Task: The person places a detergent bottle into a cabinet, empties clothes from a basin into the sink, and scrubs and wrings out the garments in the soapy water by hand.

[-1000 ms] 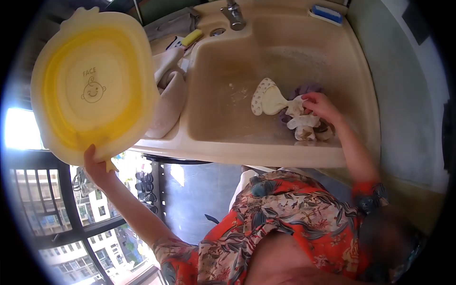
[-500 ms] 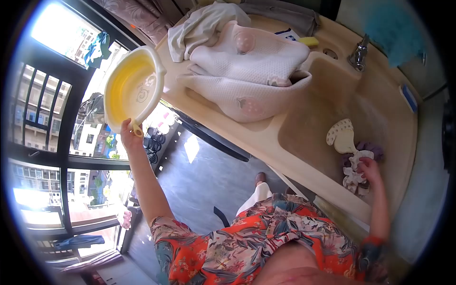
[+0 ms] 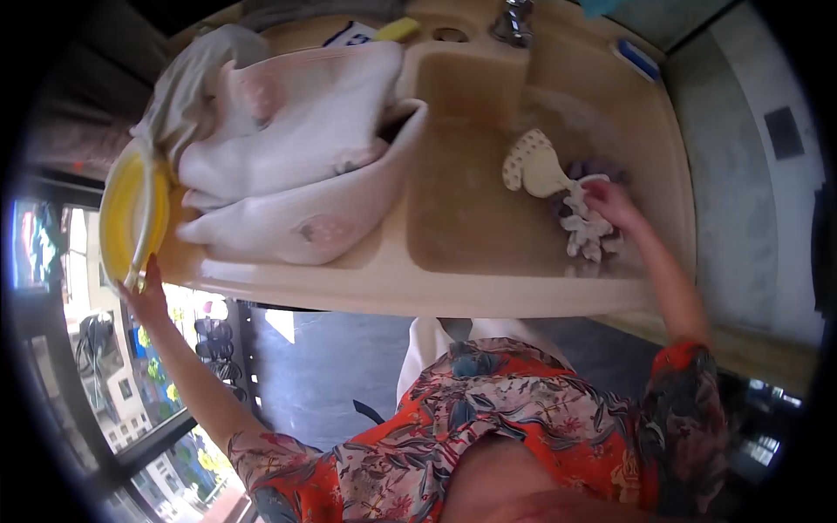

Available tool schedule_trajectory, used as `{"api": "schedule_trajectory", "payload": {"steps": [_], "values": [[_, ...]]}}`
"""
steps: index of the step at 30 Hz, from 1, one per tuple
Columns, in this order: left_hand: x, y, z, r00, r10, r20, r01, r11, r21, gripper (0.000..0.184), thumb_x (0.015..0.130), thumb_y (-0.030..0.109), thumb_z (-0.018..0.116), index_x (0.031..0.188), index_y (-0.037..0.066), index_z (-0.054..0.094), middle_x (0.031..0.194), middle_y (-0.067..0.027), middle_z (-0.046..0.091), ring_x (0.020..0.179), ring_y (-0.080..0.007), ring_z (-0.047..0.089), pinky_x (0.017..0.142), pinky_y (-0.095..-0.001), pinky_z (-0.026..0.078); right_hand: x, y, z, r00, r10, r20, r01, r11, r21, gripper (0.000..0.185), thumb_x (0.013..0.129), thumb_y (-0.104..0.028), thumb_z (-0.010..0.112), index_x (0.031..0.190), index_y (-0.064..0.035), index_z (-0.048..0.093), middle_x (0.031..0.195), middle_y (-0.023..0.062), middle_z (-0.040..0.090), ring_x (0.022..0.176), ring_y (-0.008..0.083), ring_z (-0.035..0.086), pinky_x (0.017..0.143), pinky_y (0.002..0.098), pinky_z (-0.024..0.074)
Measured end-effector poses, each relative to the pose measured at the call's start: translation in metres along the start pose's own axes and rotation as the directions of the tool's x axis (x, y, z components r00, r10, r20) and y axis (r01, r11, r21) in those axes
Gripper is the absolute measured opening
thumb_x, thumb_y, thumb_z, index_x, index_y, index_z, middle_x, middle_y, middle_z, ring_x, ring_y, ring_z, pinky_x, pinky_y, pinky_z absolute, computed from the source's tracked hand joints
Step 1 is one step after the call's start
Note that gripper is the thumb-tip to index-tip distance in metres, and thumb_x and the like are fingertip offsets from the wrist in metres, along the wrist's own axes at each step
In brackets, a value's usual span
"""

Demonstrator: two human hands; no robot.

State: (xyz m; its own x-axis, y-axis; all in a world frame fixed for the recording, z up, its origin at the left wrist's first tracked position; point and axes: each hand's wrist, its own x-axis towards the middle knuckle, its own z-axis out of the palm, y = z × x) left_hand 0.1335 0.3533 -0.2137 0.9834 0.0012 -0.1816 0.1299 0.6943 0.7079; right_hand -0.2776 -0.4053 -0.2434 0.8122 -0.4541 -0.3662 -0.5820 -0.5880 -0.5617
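My left hand (image 3: 146,295) grips the lower edge of a yellow basin with a pale rim (image 3: 131,213), which is tilted on its side at the left end of the counter. My right hand (image 3: 610,205) is in the sink (image 3: 471,218), its fingers closed on white cloth (image 3: 586,228). Beside that cloth lie a cream dotted cloth piece (image 3: 534,164) and a purple cloth (image 3: 602,168). All of these lie in shallow, cloudy water.
A pale quilted cloth with pink strawberries (image 3: 296,157) covers the counter left of the sink. Grey-white fabric (image 3: 196,87) lies behind it. Along the back are a yellow bar (image 3: 398,30), a faucet (image 3: 513,24) and a blue brush (image 3: 637,59).
The basin has moved away from in front of the camera, down to the counter's left end, and turned edge-on. My right hand stays at the cloths. The view has shifted.
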Motion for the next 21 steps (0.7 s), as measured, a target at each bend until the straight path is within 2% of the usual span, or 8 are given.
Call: {"api": "schedule_trajectory", "payload": {"steps": [5,10,11,14,17,18,20,21], "values": [[-0.083,-0.023,0.053,0.922,0.252,-0.293,-0.152,0.933,0.325,0.062,0.086,0.028,0.045,0.131,0.0,0.014,0.128,-0.0289,0.028,0.119,-0.0367,0.032,0.094,-0.0413,0.036,0.049,-0.019,0.03,0.985,-0.167,0.028,0.162,0.877,-0.452,0.065,0.071,-0.025,0.062,0.127,-0.0115,0.032,0.127,0.0117,0.037,0.114,0.0321,0.037,0.091,0.039,0.0359],[-0.177,-0.05,0.118,0.926,0.376,0.046,-0.173,0.312,0.934,0.047,0.079,-0.003,0.044,0.124,-0.005,0.031,0.12,-0.0165,0.044,0.095,-0.0211,0.053,0.076,-0.0246,0.045,0.097,0.012,0.133,0.97,-0.202,0.138,0.235,0.609,-0.757,0.05,0.071,-0.027,0.06,0.115,-0.0082,0.046,0.116,0.0122,0.046,0.099,0.0305,0.049,0.077,0.039,0.0444],[-0.192,-0.065,0.146,0.932,0.349,0.098,-0.264,0.472,0.841,0.044,0.08,-0.002,0.045,0.122,-0.005,0.035,0.112,-0.0159,0.049,0.085,-0.0192,0.054,0.069,-0.0239,0.045,0.1,0.014,0.142,0.962,-0.196,0.19,0.271,0.605,-0.749,0.046,0.072,-0.026,0.059,0.112,-0.0065,0.049,0.113,0.0129,0.049,0.095,0.0281,0.053,0.073,0.0373,0.0464],[-0.235,-0.127,0.239,0.96,0.229,0.163,-0.278,0.684,0.674,0.034,0.081,0.002,0.046,0.114,-0.006,0.043,0.094,-0.0157,0.058,0.068,-0.0156,0.054,0.059,-0.0227,0.044,0.121,-0.01,0.075,0.889,-0.07,0.453,0.089,0.996,-0.022,0.032,0.077,-0.019,0.053,0.103,-0.0007,0.055,0.095,0.0149,0.058,0.08,0.021,0.059,0.063,0.0332,0.0486],[-0.257,-0.203,0.307,0.89,-0.146,0.432,-0.252,0.632,0.733,0.022,0.079,0.0,0.048,0.1,-0.006,0.053,0.086,-0.0143,0.059,0.063,-0.0155,0.056,0.056,-0.0235,0.043,0.148,0.038,0.054,0.985,0.011,0.174,-0.155,0.515,0.843,0.029,0.079,-0.015,0.05,0.101,0.0038,0.053,0.08,0.0149,0.06,0.077,0.0203,0.059,0.07,0.0339,0.0474],[-0.259,-0.23,0.324,0.87,-0.277,0.407,-0.18,0.591,0.787,0.021,0.078,0.0,0.051,0.098,-0.005,0.054,0.084,-0.0123,0.059,0.066,-0.0146,0.057,0.057,-0.0232,0.044,0.151,0.05,0.056,0.99,0.137,-0.032,-0.048,0.542,0.839,0.031,0.076,-0.018,0.054,0.097,0.0055,0.054,0.085,0.0123,0.061,0.078,0.0207,0.06,0.069,0.0344,0.0468],[-0.253,-0.291,0.348,0.731,-0.461,0.503,-0.248,0.506,0.826,0.021,0.08,0.004,0.051,0.1,-0.004,0.053,0.086,-0.01,0.059,0.067,-0.0141,0.056,0.059,-0.0239,0.045,0.13,0.04,0.065,0.994,-0.002,-0.11,0.007,0.999,0.051,0.031,0.076,-0.02,0.055,0.094,0.0044,0.056,0.085,0.0097,0.061,0.077,0.0198,0.06,0.068,0.0331,0.0467],[-0.251,-0.318,0.358,0.669,-0.518,0.533,-0.327,0.44,0.837,0.022,0.079,0.004,0.053,0.1,-0.002,0.054,0.085,-0.0099,0.058,0.067,-0.0142,0.055,0.059,-0.0245,0.045,0.117,0.034,0.071,0.992,-0.082,-0.092,0.037,0.911,-0.41,0.031,0.076,-0.021,0.055,0.093,0.0039,0.056,0.085,0.0085,0.061,0.076,0.0193,0.06,0.068,0.0325,0.0466]]}}
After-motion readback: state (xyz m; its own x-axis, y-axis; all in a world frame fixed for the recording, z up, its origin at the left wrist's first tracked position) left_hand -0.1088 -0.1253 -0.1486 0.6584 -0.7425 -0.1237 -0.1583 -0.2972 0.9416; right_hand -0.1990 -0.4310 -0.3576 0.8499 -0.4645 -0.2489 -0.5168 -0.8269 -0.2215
